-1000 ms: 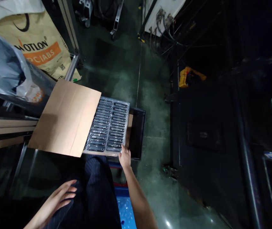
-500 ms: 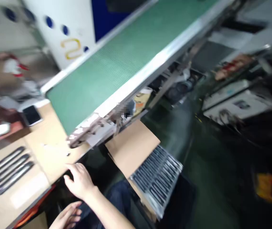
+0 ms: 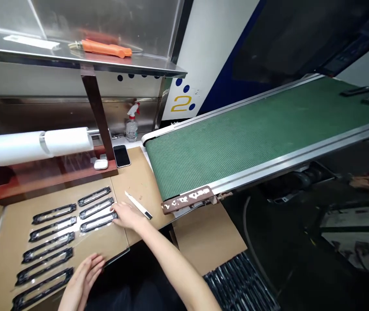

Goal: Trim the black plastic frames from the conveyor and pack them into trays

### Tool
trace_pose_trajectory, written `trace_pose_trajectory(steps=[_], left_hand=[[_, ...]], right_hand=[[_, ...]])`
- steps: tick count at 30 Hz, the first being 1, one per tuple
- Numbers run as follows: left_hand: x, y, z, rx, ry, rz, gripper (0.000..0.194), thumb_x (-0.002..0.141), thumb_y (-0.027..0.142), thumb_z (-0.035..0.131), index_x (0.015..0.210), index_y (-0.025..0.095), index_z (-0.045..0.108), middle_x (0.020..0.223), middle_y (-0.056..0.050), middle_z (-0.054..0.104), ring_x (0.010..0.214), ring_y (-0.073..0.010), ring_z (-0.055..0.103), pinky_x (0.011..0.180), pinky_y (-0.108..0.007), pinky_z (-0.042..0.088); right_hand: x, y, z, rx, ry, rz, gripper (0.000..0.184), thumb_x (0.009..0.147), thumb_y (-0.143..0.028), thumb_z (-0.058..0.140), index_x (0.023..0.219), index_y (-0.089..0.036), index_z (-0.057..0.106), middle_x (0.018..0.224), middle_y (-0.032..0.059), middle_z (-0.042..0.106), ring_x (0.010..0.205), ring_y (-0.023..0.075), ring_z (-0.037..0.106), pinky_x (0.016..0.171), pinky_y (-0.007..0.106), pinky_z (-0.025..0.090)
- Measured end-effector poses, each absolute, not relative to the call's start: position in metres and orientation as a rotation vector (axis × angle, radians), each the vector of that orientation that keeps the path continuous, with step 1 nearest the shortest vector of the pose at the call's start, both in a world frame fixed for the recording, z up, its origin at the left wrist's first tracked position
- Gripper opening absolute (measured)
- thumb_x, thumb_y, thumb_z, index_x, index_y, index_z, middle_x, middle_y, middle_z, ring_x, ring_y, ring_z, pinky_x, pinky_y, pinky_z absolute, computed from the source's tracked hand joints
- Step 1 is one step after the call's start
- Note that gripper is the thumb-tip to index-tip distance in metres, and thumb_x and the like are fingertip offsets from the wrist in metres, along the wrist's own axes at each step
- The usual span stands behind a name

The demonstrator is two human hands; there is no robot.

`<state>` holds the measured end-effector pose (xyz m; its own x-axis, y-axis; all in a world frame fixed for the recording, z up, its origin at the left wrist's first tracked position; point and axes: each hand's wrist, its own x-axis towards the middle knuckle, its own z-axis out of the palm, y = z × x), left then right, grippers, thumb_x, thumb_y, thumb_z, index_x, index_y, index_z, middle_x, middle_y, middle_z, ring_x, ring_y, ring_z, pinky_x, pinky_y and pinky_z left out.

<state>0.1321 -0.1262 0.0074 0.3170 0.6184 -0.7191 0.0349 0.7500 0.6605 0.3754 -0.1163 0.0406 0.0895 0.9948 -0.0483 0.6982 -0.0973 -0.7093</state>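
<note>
Several long black plastic parts (image 3: 58,224) lie in two columns under clear film on a cardboard-covered table (image 3: 139,181). My right hand (image 3: 126,215) reaches over the table, fingers stretched flat, fingertips touching the right end of the lowest part in the right column (image 3: 97,222). My left hand (image 3: 82,278) rests open at the table's near edge, fingers together and flat, beside the lower left parts. A white craft knife (image 3: 138,204) lies just right of my right hand.
A green conveyor belt (image 3: 252,134) slopes up to the right. A film roll (image 3: 35,146) on a red stand, a phone (image 3: 121,155), an earbud case (image 3: 100,164) and a spray bottle (image 3: 132,123) sit at the back. Below right, a tray of black parts (image 3: 239,285) under cardboard (image 3: 206,235).
The view swung from the floor tray up to the table. My right hand left the tray's corner and now touches a part on the table; my left hand came to the table edge.
</note>
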Motion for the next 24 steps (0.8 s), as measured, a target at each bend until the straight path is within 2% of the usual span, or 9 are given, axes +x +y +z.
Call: trace_pose_trajectory(steps=[4,7,11,14,16,18,21,22,24], left_hand=[[0.143,-0.13,0.017,0.59,1.216,0.562,0.045,0.071,0.048,0.072,0.104,0.017,0.066,0.108,-0.009,0.072,0.118,-0.0298,0.057,0.11,-0.039,0.037],[0.149,-0.134,0.022,0.58,1.211,0.558,0.042,0.075,0.047,0.07,0.107,0.019,0.066,0.114,-0.007,0.071,0.12,-0.0264,0.056,0.111,-0.035,0.035],[0.156,-0.147,0.035,0.586,1.136,0.414,0.051,0.071,0.052,0.072,0.109,0.018,0.067,0.11,-0.008,0.072,0.116,-0.0271,0.059,0.101,-0.032,0.045],[0.161,-0.165,0.05,0.582,1.066,0.242,0.056,0.065,0.051,0.077,0.109,0.017,0.068,0.099,-0.009,0.074,0.097,-0.0279,0.067,0.084,-0.032,0.055],[0.164,-0.181,0.06,0.608,1.035,0.101,0.051,0.066,0.051,0.076,0.105,0.018,0.07,0.085,-0.006,0.074,0.074,-0.023,0.069,0.067,-0.029,0.056],[0.167,-0.199,0.068,0.67,0.98,-0.111,0.047,0.068,0.053,0.073,0.098,0.017,0.072,0.07,-0.004,0.07,0.053,-0.0176,0.062,0.048,-0.025,0.05],[0.176,-0.23,0.073,0.756,0.876,-0.45,0.044,0.072,0.056,0.067,0.091,0.017,0.072,0.059,-0.003,0.064,0.038,-0.0142,0.053,0.036,-0.024,0.041],[0.18,-0.24,0.074,0.771,0.85,-0.53,0.043,0.074,0.057,0.065,0.089,0.018,0.072,0.057,-0.003,0.064,0.036,-0.0137,0.052,0.036,-0.024,0.04],[0.188,-0.262,0.074,0.788,0.808,-0.649,0.039,0.075,0.056,0.063,0.086,0.019,0.071,0.056,-0.004,0.064,0.034,-0.0135,0.051,0.037,-0.024,0.041]], right_hand=[[0.35,-0.152,0.027,-1.797,-1.215,1.11,0.034,0.071,-0.027,0.076,0.097,-0.019,0.057,0.075,-0.0042,0.061,0.07,0.0128,0.059,0.065,0.024,0.048],[0.312,-0.19,0.021,-1.582,-0.556,1.363,0.036,0.064,-0.029,0.08,0.085,-0.019,0.052,0.067,-0.0073,0.055,0.059,0.0086,0.052,0.06,0.022,0.044],[0.273,-0.244,0.042,-1.514,-0.373,1.274,0.037,0.061,-0.026,0.081,0.077,-0.02,0.049,0.067,-0.0071,0.055,0.058,0.0075,0.048,0.059,0.021,0.039],[0.274,-0.289,0.07,-1.649,-0.562,1.207,0.032,0.065,-0.03,0.08,0.082,-0.022,0.053,0.067,-0.007,0.056,0.059,0.0095,0.05,0.058,0.021,0.041],[0.288,-0.321,0.089,-1.8,-0.779,1.094,0.037,0.066,-0.038,0.081,0.092,-0.024,0.058,0.073,-0.0042,0.061,0.068,0.014,0.056,0.064,0.025,0.045],[0.309,-0.351,0.104,-1.956,-1.077,0.817,0.048,0.071,-0.039,0.077,0.113,-0.026,0.057,0.1,0.0029,0.066,0.093,0.0207,0.059,0.084,0.033,0.047],[0.338,-0.391,0.118,-1.977,-1.512,0.468,0.065,0.082,-0.03,0.068,0.139,-0.027,0.038,0.143,0.0069,0.045,0.133,0.0226,0.037,0.112,0.041,0.024],[0.345,-0.404,0.119,-1.957,-1.614,0.428,0.064,0.084,-0.029,0.066,0.141,-0.026,0.037,0.147,0.0057,0.041,0.137,0.0206,0.03,0.115,0.04,0.018],[0.356,-0.43,0.114,-1.943,-1.741,0.397,0.05,0.087,-0.031,0.062,0.134,-0.025,0.045,0.145,0.0022,0.044,0.139,0.017,0.026,0.117,0.038,0.01]])
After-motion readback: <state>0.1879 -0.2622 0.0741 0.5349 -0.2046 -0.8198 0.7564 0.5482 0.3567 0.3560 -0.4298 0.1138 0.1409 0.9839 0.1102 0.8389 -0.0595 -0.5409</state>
